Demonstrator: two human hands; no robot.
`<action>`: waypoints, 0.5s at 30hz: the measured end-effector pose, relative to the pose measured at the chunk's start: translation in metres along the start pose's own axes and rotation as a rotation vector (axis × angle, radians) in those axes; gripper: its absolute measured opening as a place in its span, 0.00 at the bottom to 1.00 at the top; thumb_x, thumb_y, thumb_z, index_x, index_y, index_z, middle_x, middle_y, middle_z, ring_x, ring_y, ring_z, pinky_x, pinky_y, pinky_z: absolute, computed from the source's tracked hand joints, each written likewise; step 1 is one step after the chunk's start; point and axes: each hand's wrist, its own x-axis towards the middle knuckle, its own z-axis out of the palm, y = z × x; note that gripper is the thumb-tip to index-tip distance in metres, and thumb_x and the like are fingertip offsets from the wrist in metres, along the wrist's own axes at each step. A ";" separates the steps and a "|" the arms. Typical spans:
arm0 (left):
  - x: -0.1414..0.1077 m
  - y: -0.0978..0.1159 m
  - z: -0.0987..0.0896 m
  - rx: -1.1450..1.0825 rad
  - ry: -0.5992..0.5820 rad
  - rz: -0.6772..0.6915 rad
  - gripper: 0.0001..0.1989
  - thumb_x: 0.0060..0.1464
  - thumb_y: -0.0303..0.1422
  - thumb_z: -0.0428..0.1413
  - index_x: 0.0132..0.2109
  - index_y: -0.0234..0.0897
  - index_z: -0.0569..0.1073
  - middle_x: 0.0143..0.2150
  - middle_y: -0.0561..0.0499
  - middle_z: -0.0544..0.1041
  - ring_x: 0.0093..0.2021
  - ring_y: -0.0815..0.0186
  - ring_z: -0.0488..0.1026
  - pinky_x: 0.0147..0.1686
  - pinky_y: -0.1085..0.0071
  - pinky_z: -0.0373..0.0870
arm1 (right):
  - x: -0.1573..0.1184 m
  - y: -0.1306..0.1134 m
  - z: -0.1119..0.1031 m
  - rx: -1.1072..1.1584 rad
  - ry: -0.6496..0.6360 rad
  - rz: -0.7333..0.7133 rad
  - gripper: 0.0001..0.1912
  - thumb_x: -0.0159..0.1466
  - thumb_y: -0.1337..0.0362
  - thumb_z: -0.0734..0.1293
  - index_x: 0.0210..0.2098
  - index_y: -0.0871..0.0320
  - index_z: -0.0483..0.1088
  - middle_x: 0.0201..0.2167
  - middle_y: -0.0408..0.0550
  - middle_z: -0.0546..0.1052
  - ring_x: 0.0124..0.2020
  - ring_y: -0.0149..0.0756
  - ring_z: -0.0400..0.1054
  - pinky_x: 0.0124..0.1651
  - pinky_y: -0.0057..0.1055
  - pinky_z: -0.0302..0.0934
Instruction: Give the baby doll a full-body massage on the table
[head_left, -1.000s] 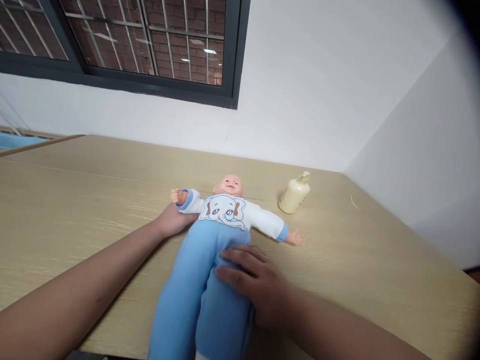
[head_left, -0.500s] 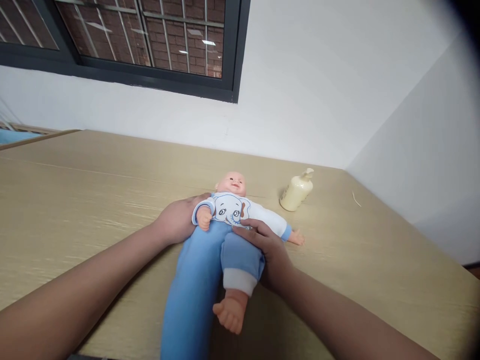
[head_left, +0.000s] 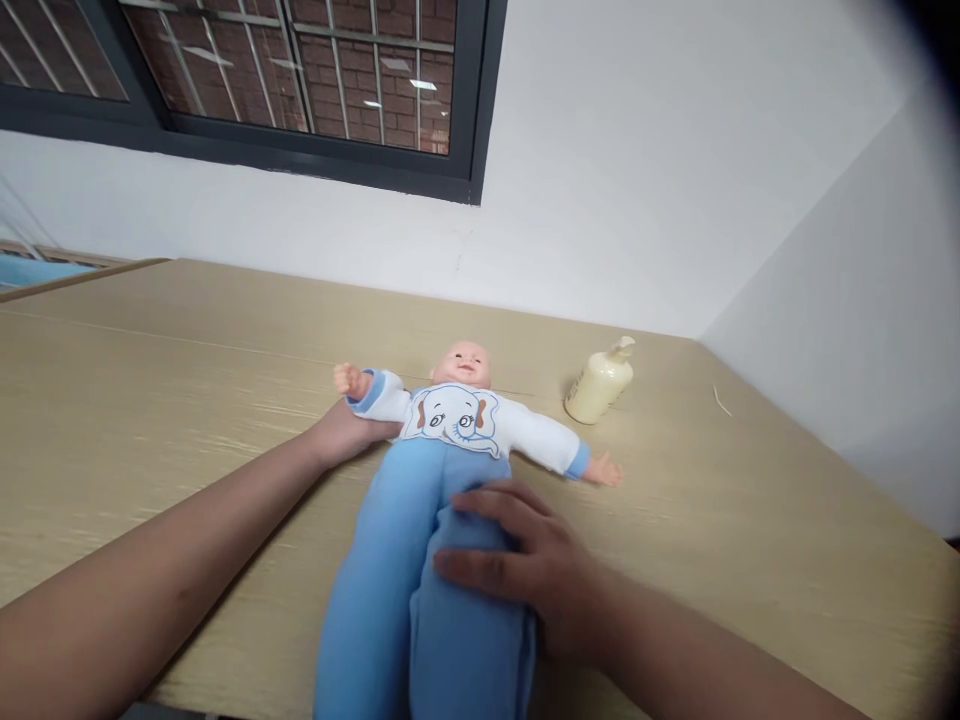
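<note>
A baby doll (head_left: 457, 420) lies on its back, head away from me. It wears a white top with an elephant face and blue trousers. My left hand (head_left: 358, 432) holds the doll's side below its raised arm, its fingers hidden beneath the body. Across the thigh of the doll's leg on the right, my right hand (head_left: 536, 565) is curved, thumb and fingers a little apart and gripping the blue cloth. Both trouser legs stretch toward me, and the feet are out of sight past the bottom edge.
The doll rests on a wood-toned table (head_left: 225, 400). A cream pump bottle (head_left: 600, 385) stands beyond the doll's outstretched arm, with a thin pale strip (head_left: 721, 400) farther right. Behind the table rise a white wall (head_left: 600, 180) and a dark-framed barred window (head_left: 315, 150).
The doll's bent leg on the right has straightened down toward me, my right hand moving down along it. The doll's arm on the left has swung up and outward, above my left hand.
</note>
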 end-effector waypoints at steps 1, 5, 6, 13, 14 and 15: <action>0.001 0.000 -0.001 -0.056 -0.005 -0.018 0.13 0.42 0.37 0.66 0.32 0.38 0.70 0.33 0.52 0.74 0.33 0.61 0.71 0.33 0.67 0.70 | 0.001 -0.002 0.000 -0.024 -0.028 -0.060 0.28 0.61 0.62 0.69 0.60 0.38 0.70 0.66 0.42 0.65 0.65 0.48 0.60 0.65 0.46 0.58; 0.001 -0.001 -0.002 -0.165 -0.013 -0.058 0.15 0.41 0.36 0.66 0.35 0.37 0.72 0.34 0.52 0.73 0.34 0.61 0.71 0.35 0.67 0.69 | 0.002 -0.004 0.007 -0.141 -0.162 -0.118 0.26 0.64 0.61 0.66 0.61 0.35 0.67 0.69 0.40 0.61 0.68 0.46 0.54 0.66 0.50 0.52; 0.001 -0.002 -0.002 -0.163 -0.022 -0.065 0.15 0.41 0.36 0.66 0.36 0.36 0.72 0.34 0.51 0.74 0.35 0.61 0.71 0.36 0.67 0.70 | 0.001 -0.003 0.009 -0.160 -0.183 -0.116 0.26 0.64 0.61 0.66 0.60 0.34 0.67 0.70 0.39 0.60 0.68 0.46 0.53 0.66 0.50 0.52; 0.001 -0.005 -0.004 -0.105 -0.061 -0.059 0.15 0.43 0.38 0.64 0.37 0.35 0.73 0.37 0.50 0.75 0.37 0.60 0.72 0.39 0.66 0.71 | 0.001 -0.006 0.018 -0.243 -0.241 -0.095 0.22 0.67 0.63 0.62 0.58 0.35 0.68 0.71 0.39 0.59 0.68 0.46 0.51 0.64 0.52 0.50; 0.001 -0.005 -0.003 -0.077 -0.049 -0.055 0.15 0.44 0.39 0.64 0.37 0.35 0.73 0.37 0.50 0.75 0.37 0.61 0.72 0.39 0.66 0.71 | 0.001 -0.006 0.019 -0.250 -0.234 -0.095 0.21 0.68 0.63 0.62 0.58 0.36 0.69 0.70 0.39 0.59 0.68 0.46 0.52 0.64 0.52 0.51; 0.001 -0.005 -0.003 -0.038 -0.030 -0.058 0.15 0.43 0.39 0.64 0.36 0.35 0.73 0.37 0.50 0.76 0.37 0.61 0.73 0.38 0.66 0.72 | 0.001 -0.007 0.020 -0.255 -0.226 -0.098 0.21 0.68 0.64 0.62 0.58 0.37 0.69 0.70 0.39 0.60 0.68 0.47 0.52 0.64 0.52 0.51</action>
